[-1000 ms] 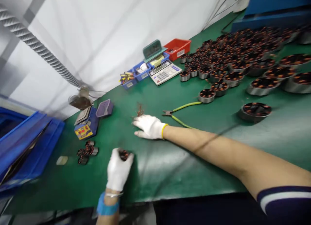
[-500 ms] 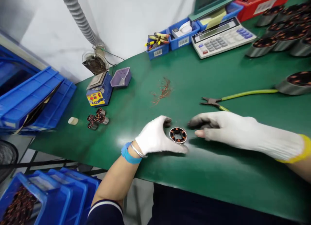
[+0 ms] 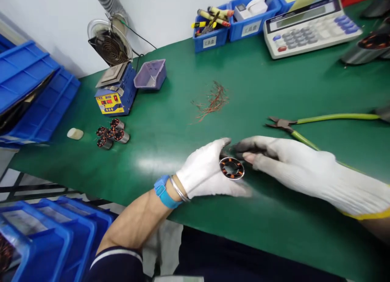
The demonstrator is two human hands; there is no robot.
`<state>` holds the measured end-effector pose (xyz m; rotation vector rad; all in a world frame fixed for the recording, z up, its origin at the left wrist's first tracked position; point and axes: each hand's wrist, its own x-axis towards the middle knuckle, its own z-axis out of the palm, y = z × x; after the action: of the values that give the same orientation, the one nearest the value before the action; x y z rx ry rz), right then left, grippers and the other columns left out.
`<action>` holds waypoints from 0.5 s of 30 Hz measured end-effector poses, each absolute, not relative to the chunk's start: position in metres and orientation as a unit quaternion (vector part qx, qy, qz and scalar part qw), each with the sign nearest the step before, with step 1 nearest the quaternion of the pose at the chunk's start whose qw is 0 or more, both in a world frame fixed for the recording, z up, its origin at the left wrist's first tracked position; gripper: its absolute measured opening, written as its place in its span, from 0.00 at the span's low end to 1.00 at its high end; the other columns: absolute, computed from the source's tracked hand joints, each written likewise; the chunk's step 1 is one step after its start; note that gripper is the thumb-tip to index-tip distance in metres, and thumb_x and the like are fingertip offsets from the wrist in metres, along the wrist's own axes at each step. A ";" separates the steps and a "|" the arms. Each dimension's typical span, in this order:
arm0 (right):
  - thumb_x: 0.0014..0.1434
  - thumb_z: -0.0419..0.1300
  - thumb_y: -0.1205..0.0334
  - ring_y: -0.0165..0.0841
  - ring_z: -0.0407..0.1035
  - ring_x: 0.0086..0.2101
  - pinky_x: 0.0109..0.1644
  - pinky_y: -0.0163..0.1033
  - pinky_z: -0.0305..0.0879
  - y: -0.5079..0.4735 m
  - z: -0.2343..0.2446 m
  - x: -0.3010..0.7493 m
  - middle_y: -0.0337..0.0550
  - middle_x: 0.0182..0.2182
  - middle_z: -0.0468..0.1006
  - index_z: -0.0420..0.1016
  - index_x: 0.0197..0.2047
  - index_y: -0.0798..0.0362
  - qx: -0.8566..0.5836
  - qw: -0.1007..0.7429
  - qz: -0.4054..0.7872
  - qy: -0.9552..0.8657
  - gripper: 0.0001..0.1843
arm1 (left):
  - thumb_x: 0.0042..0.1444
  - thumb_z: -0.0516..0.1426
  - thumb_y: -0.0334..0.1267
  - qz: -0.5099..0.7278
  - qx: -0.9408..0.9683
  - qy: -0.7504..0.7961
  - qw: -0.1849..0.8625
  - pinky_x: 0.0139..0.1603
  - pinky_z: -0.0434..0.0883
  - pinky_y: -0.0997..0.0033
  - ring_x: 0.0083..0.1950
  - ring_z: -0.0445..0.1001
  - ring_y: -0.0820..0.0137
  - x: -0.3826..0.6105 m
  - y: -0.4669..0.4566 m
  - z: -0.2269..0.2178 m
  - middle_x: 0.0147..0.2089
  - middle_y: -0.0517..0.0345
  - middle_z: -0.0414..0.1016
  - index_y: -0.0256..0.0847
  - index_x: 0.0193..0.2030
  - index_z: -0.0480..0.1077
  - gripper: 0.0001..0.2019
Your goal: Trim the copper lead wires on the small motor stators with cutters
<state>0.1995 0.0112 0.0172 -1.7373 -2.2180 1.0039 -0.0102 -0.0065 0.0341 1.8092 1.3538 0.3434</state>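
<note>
The wound core (image 3: 224, 168) is sitting within the curve of your left hand (image 3: 209, 171), and your right hand (image 3: 284, 164) is holding its fingertips just beside it. Beyond your grip, wire scraps (image 3: 215, 102) are lying on the table (image 3: 170, 127); past them, two small bins (image 3: 251, 29) are standing side by side. Cutters (image 3: 284, 124) are resting beyond your right hand, a calculator (image 3: 310, 35) farther behind. Left of your grip, clustered cores (image 3: 121, 136) are standing before a control box (image 3: 110, 102).

a white calculator (image 3: 310, 32) sits beside blue bins (image 3: 236, 32), a purple tray (image 3: 146, 83) farther left.
</note>
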 end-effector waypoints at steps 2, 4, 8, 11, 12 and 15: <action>0.58 0.52 0.40 0.42 0.77 0.45 0.46 0.45 0.72 0.010 0.019 0.197 0.43 0.48 0.82 0.74 0.56 0.45 -0.564 0.062 0.399 -0.721 0.29 | 0.34 0.71 0.53 0.127 0.763 0.478 0.416 0.63 0.71 0.50 0.64 0.71 0.46 -0.016 -0.003 0.033 0.65 0.40 0.70 0.37 0.73 0.51 0.60; 0.56 0.53 0.42 0.41 0.77 0.43 0.45 0.45 0.72 0.010 0.021 0.196 0.40 0.44 0.83 0.76 0.51 0.44 -0.581 0.027 0.406 -0.704 0.25 | 0.40 0.68 0.48 0.131 0.787 0.430 0.423 0.64 0.70 0.54 0.65 0.71 0.50 -0.019 0.000 0.029 0.66 0.42 0.69 0.38 0.74 0.47 0.56; 0.56 0.50 0.45 0.42 0.76 0.34 0.35 0.47 0.69 0.010 0.026 0.203 0.38 0.36 0.83 0.78 0.39 0.42 -0.606 -0.052 0.327 -0.723 0.19 | 0.48 0.64 0.46 0.148 0.785 0.448 0.401 0.60 0.72 0.55 0.56 0.77 0.54 -0.013 0.001 0.016 0.56 0.49 0.77 0.41 0.74 0.49 0.48; 0.53 0.50 0.39 0.45 0.76 0.34 0.32 0.49 0.69 0.005 0.025 0.210 0.44 0.37 0.82 0.78 0.43 0.42 -0.649 0.009 0.254 -0.717 0.24 | 0.39 0.69 0.56 0.158 0.768 0.521 0.338 0.60 0.72 0.48 0.59 0.74 0.48 -0.008 -0.001 0.014 0.60 0.42 0.72 0.39 0.72 0.53 0.56; 0.52 0.52 0.37 0.44 0.76 0.34 0.32 0.49 0.70 0.002 0.024 0.212 0.46 0.41 0.82 0.76 0.47 0.42 -0.643 0.066 0.235 -0.726 0.28 | 0.35 0.70 0.58 0.164 0.772 0.526 0.318 0.63 0.70 0.46 0.62 0.71 0.45 -0.009 -0.001 0.016 0.65 0.38 0.68 0.38 0.72 0.53 0.59; 0.51 0.56 0.36 0.41 0.76 0.38 0.36 0.47 0.73 -0.007 0.014 0.212 0.52 0.58 0.74 0.69 0.61 0.46 -0.522 0.195 0.188 -0.809 0.37 | 0.33 0.70 0.58 0.184 0.820 0.468 0.274 0.71 0.61 0.45 0.73 0.58 0.42 -0.015 -0.001 0.025 0.74 0.36 0.53 0.37 0.73 0.51 0.61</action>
<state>0.2120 -0.0074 0.0136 -1.4640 -2.2660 0.5259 -0.0155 -0.0005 0.0253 2.2056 1.2578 0.4940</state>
